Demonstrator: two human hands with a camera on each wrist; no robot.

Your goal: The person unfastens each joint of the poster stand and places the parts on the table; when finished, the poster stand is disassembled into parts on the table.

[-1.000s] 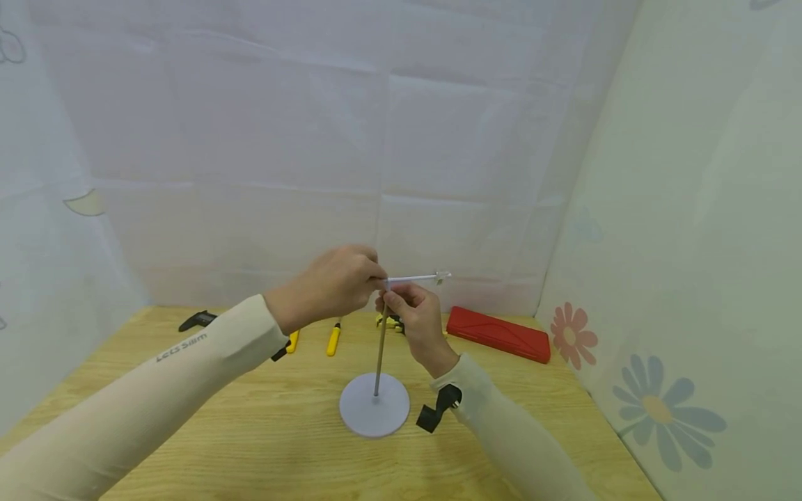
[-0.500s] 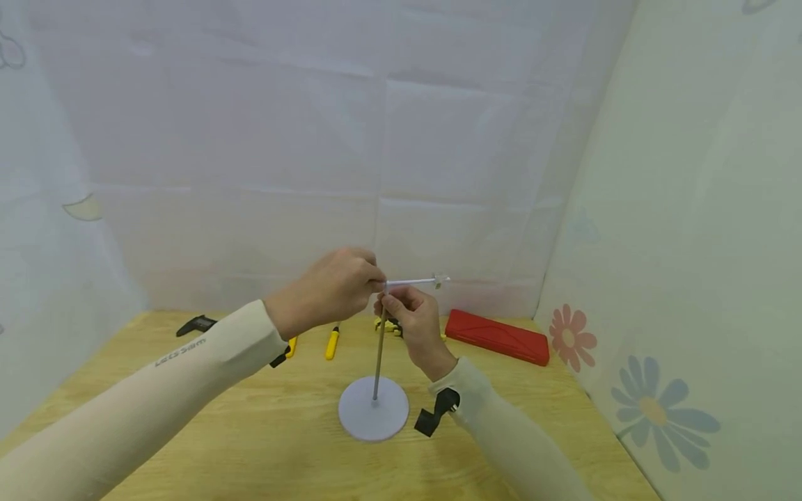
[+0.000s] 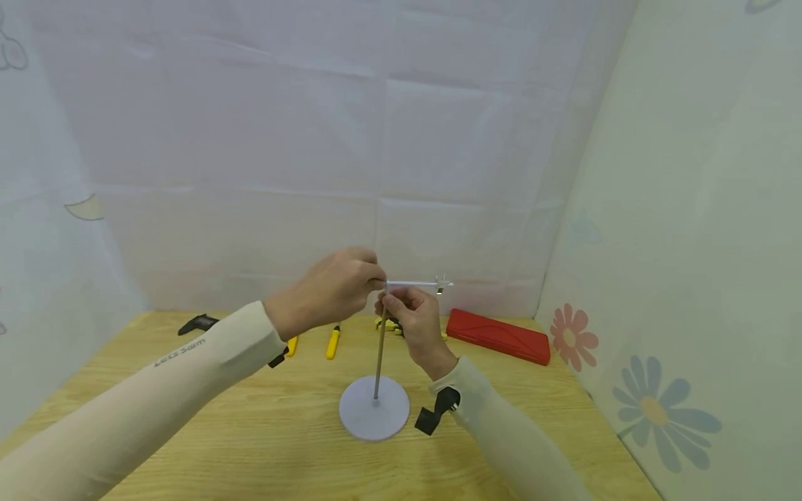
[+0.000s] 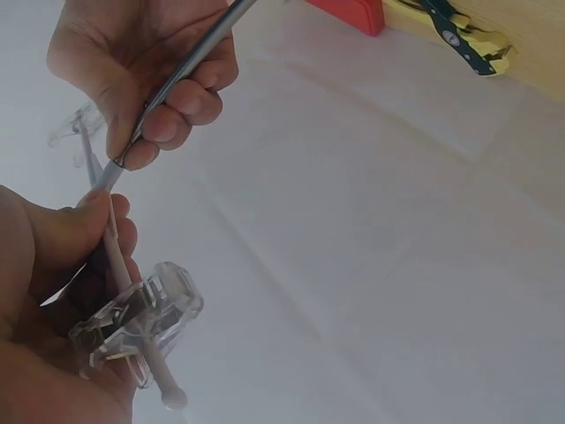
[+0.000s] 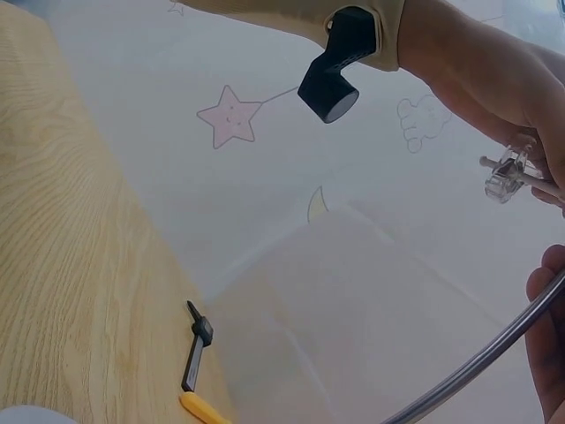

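Person works at top of a thin metal stand rod (image 3: 379, 355), which rises upright from a round grey base (image 3: 374, 416) on the wooden table (image 3: 250, 431).

L hand (image 3: 328, 289) is raised at rod top, fingers curled, pinching the near end of a thin white crossbar (image 3: 410, 283). The bar lies roughly level and points right, away from the L hand. Left wrist view shows a clear plastic clip (image 4: 137, 322) on the bar, tucked against the L palm, w/ thumb pressing on the bar, prob to keep it from rolling.

R hand (image 3: 413, 320) sits just below the L, fingers wrapped round the upper part of the rod, likely steadying the stand so it doesn't tip while the bar meets the rod top. A second small clear clip (image 3: 441, 284) sits at the bar's far end. Exact joint betw bar and rod is hidden by fingers.

Behind the stand, near the back wall: red case (image 3: 498, 335), yellow-handled tool (image 3: 333, 340), black-yellow pliers (image 3: 391, 323), black tool (image 3: 197, 323). All well apart from the hands. Black wrist cam mount (image 3: 437, 410) hangs under the R sleeve.
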